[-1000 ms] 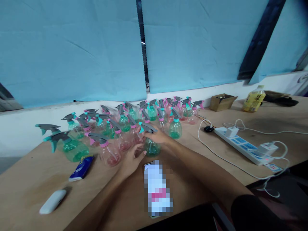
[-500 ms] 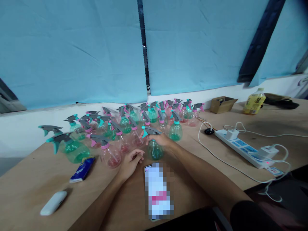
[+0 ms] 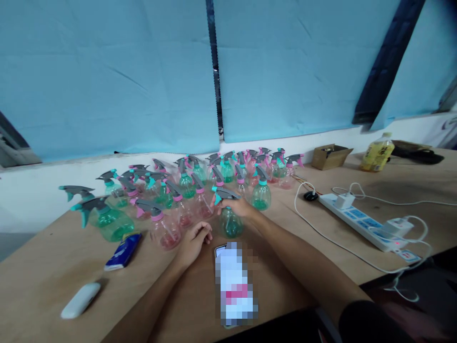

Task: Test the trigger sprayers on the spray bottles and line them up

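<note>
My right hand [image 3: 236,206] is wrapped round the neck of a green spray bottle [image 3: 232,226], just under its grey head with a turquoise trigger. This bottle stands upright on the table. To its left, my left hand [image 3: 195,240] rests on the tabletop with fingers loosely curled and nothing visible in them. A pink spray bottle [image 3: 166,233] is close beside the left hand. Another green spray bottle [image 3: 261,196] stands just beyond my right wrist. Below the hands lies a phone [image 3: 235,286], its screen blurred out.
Many pink and green spray bottles crowd the back of the table [image 3: 285,228]. At left lie a blue packet [image 3: 123,251] and a white case [image 3: 80,300]. A power strip [image 3: 360,221] with cables, a cardboard box [image 3: 331,157] and a yellow drink bottle [image 3: 377,153] are at right.
The camera view has shifted very slightly. My right hand keeps its grip on the green spray bottle, and my left hand's fingers have curled in a little.
</note>
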The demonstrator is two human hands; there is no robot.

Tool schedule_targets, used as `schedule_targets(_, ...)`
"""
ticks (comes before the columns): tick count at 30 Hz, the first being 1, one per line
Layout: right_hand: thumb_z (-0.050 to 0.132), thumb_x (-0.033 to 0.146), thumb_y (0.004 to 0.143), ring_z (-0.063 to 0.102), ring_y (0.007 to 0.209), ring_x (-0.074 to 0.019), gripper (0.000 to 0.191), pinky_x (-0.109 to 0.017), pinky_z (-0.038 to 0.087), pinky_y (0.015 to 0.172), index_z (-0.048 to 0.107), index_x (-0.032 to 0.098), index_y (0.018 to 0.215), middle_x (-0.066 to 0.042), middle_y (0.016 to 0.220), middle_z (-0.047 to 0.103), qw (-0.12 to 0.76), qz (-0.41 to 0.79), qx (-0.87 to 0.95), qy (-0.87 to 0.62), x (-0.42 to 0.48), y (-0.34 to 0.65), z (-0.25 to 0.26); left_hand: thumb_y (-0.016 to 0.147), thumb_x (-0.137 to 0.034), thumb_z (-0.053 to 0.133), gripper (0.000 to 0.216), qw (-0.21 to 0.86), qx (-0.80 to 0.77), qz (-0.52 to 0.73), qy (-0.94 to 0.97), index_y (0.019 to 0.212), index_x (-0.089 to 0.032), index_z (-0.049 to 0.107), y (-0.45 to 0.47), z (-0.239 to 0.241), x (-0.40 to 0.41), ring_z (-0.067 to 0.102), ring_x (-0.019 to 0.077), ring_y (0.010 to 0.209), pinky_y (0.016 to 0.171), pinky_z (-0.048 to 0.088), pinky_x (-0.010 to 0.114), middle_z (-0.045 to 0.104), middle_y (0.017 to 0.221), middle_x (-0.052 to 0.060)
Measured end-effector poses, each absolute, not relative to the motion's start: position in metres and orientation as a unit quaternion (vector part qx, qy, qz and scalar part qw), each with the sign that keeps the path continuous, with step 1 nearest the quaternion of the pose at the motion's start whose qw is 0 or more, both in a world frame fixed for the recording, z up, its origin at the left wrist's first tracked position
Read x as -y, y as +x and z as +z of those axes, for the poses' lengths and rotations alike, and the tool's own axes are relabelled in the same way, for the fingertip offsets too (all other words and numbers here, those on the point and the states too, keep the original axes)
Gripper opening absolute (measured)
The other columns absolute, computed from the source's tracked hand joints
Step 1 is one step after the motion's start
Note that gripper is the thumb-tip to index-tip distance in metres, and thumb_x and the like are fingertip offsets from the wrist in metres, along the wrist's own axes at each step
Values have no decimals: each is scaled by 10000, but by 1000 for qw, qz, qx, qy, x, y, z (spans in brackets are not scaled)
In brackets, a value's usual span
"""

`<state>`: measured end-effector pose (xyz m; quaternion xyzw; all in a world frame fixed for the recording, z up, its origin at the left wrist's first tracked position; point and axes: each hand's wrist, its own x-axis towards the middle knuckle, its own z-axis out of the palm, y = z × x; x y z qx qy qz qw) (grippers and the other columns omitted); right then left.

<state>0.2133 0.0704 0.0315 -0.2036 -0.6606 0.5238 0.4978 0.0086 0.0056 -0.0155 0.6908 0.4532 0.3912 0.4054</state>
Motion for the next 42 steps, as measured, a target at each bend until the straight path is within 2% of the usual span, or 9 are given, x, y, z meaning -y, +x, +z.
schedule_targets(7,556,183,649,588,569,-128,273,-266,498,603,712,192,873,17,686,650,495,527,663,-195,-68,214,32,903,-474,516,363,393,-450,381,706,693,-189,597,10,-12,-3,573,158,652,653,451,266,616,671,4)
schedule_targets(12,550,160,659,586,578,-122,274,-266,501,620,717,196,873,16,725,665,491,508,683,-186,-71,216,32,908,-476,513,370,388,-446,379,711,700,-185,604,10,-13,-3,572,157,655,661,450,269,620,677,6)
schedule_targets(31,571,201,648,579,560,-124,292,-261,494,589,707,181,905,21,648,629,506,529,646,-215,-72,210,29,908,-475,514,342,398,-448,370,711,744,-186,597,10,-16,-3,567,150,652,660,449,254,606,675,-11)
schedule_targets(34,560,183,667,577,570,-117,299,-264,502,613,710,189,926,18,694,646,501,506,673,-201,-70,211,30,909,-469,515,339,397,-449,371,710,743,-186,596,9,-16,-3,566,151,656,666,448,253,605,678,-12)
schedule_targets(38,569,186,703,592,623,-130,291,-287,510,649,707,205,959,4,795,671,508,476,691,-194,-69,213,28,911,-464,513,341,388,-452,375,711,731,-186,594,10,-16,-4,562,147,659,672,443,254,601,686,-14)
schedule_targets(42,601,226,725,616,752,-169,245,-292,495,693,680,213,956,-3,828,665,558,441,657,-251,-67,213,24,905,-444,520,318,387,-449,361,720,748,-181,610,9,-17,-4,563,151,661,663,440,257,604,685,-10)
